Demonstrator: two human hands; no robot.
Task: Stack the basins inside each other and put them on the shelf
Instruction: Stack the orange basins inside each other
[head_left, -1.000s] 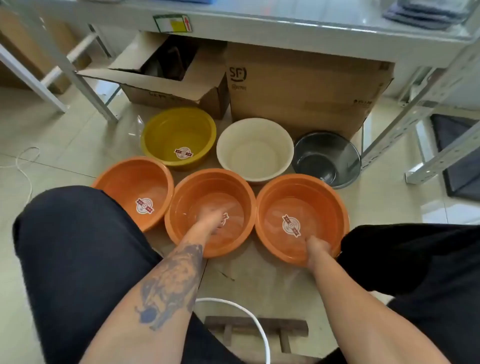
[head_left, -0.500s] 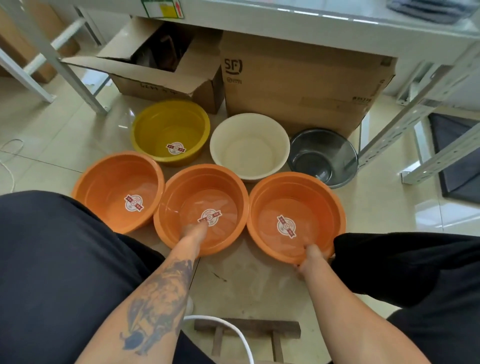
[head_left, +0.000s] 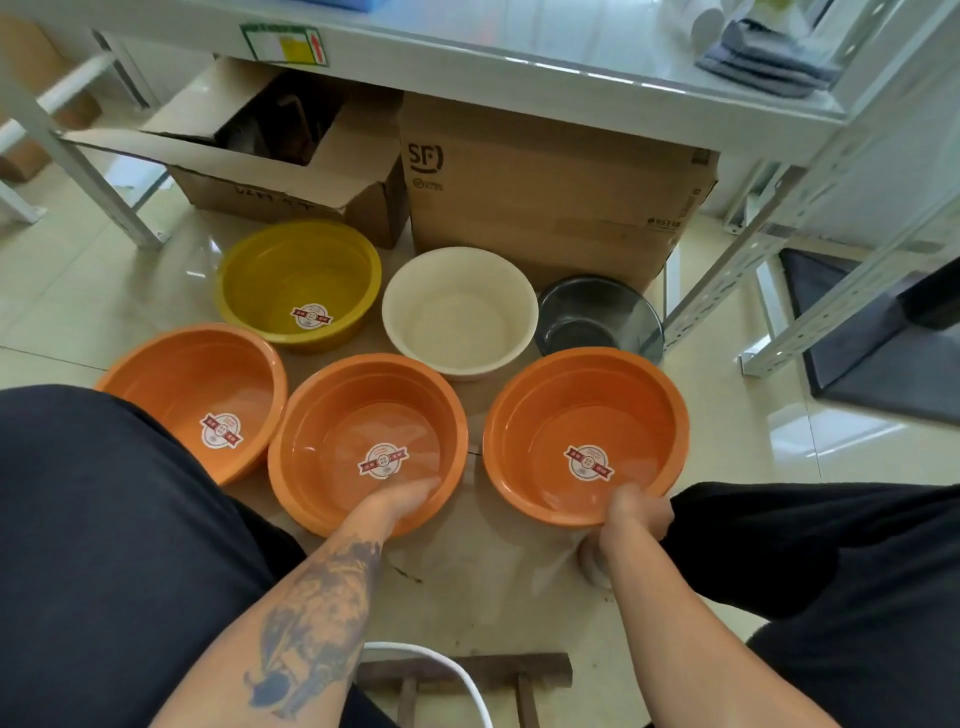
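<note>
Three orange basins stand in a front row on the floor: the left orange basin (head_left: 176, 374), the middle orange basin (head_left: 363, 410) and the right orange basin (head_left: 587, 400). Behind them are a yellow basin (head_left: 296, 265), a white basin (head_left: 460, 306) and a dark metal basin (head_left: 597, 317). My left hand (head_left: 400, 504) grips the near rim of the middle orange basin, fingers inside. My right hand (head_left: 636, 512) is closed on the near rim of the right orange basin, which looks tilted and slightly raised. The grey shelf (head_left: 519, 47) runs above.
Two cardboard boxes, an open box (head_left: 291, 171) and a closed box (head_left: 550, 197), sit under the shelf behind the basins. Metal shelf legs (head_left: 779, 249) stand at right, another at left. My black-trousered knees flank my arms. A white cable (head_left: 447, 670) and wooden stool lie near me.
Both hands slid back from the basin bottoms to the near rims. The right orange basin has shifted right and lifted at its near edge, opening a gap beside the middle basin.
</note>
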